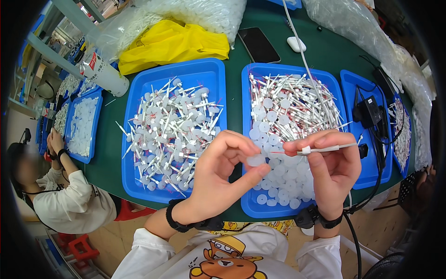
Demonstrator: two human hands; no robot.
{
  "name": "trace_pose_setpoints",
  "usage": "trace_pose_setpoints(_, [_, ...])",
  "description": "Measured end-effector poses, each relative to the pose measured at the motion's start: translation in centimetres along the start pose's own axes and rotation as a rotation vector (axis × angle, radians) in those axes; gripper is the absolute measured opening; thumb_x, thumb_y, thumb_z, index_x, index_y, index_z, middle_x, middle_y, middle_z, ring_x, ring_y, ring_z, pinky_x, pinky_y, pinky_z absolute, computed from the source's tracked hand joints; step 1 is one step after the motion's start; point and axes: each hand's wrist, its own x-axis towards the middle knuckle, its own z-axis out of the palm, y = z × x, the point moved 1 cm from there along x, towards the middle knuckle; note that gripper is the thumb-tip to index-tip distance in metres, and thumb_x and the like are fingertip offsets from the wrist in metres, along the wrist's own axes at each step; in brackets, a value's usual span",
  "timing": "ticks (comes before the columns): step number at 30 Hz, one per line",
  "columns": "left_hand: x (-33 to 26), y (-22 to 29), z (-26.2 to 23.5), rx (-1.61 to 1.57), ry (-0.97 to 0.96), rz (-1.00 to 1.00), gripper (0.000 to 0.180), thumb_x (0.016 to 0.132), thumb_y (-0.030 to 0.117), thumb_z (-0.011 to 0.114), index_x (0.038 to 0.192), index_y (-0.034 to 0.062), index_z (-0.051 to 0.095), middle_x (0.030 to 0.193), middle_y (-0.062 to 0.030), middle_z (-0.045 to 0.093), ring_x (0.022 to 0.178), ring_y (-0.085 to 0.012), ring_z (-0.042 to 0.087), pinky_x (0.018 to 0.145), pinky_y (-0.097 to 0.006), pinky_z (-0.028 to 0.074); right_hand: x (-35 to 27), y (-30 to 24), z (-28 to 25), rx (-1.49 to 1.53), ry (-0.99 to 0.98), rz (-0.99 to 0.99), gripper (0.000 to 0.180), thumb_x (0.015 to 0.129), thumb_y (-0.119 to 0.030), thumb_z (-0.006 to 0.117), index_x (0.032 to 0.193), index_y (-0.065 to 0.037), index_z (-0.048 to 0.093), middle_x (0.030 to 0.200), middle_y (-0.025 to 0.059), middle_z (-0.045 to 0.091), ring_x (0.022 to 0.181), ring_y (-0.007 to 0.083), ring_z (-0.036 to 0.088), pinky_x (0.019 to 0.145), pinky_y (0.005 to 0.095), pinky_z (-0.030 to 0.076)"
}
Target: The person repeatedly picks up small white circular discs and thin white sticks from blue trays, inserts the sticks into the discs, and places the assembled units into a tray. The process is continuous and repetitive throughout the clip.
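Two bare hands up over the middle of the frame, and from where I'm standing each one's got something. The left hand (pixel 216 172) has its thumb and index finger pinched on a cloudy white disc (pixel 255 160), which sits right at the fingertips, off the right side of that hand, dead center-ish. The right hand (pixel 332 172), right of center, is clamped on a thin white stick piece (pixel 334 148) between thumb and fingers, lying nearly level. Skinny red strands (pixel 278 152) poke out of its left end toward the disc; they're close, but can't tell if they touch.

Below those hands is a blue tray (pixel 260 211) with loose discs (pixel 278 181) piled toward the bottom of the frame and a heap of white sticks (pixel 297 107) above them. Left of center, another blue tray (pixel 186 69) is full of sticks with discs on them. Yellow bag (pixel 172 46) up top left of center, black phone (pixel 259 45) at upper center with a small white case (pixel 296 44) next to it. Somebody else in a white top (pixel 74 204) is sitting over at the lower left.
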Motion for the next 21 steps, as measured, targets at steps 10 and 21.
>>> trace_pose_setpoints(10, [0.5, 1.2, 0.5, 0.09, 0.071, -0.163, 0.037, 0.09, -0.006, 0.061, 0.126, -0.0022, 0.059, 0.111, -0.0078, 0.053, 0.081, -0.009, 0.06, 0.072, -0.023, 0.049, -0.1, -0.3, 1.0, -0.114, 0.082, 0.083, 0.018, 0.09, 0.01, 0.055, 0.105, 0.002, 0.05, 0.094, 0.0187, 0.064, 0.087, 0.0298, 0.07, 0.076, 0.0395, 0.06])
trace_pose_setpoints(21, [0.4, 1.3, 0.6, 0.021, -0.05, -0.138, 0.033, 0.094, -0.003, 0.054, 0.127, -0.006, 0.055, 0.116, -0.0137, 0.054, 0.094, -0.0203, 0.066, 0.078, -0.031, 0.054, -0.3, -0.1, 0.7, -0.209, 0.041, 0.074, 0.019, 0.09, 0.01, 0.057, 0.106, 0.003, 0.051, 0.096, 0.0195, 0.064, 0.088, 0.0298, 0.07, 0.078, 0.0397, 0.059])
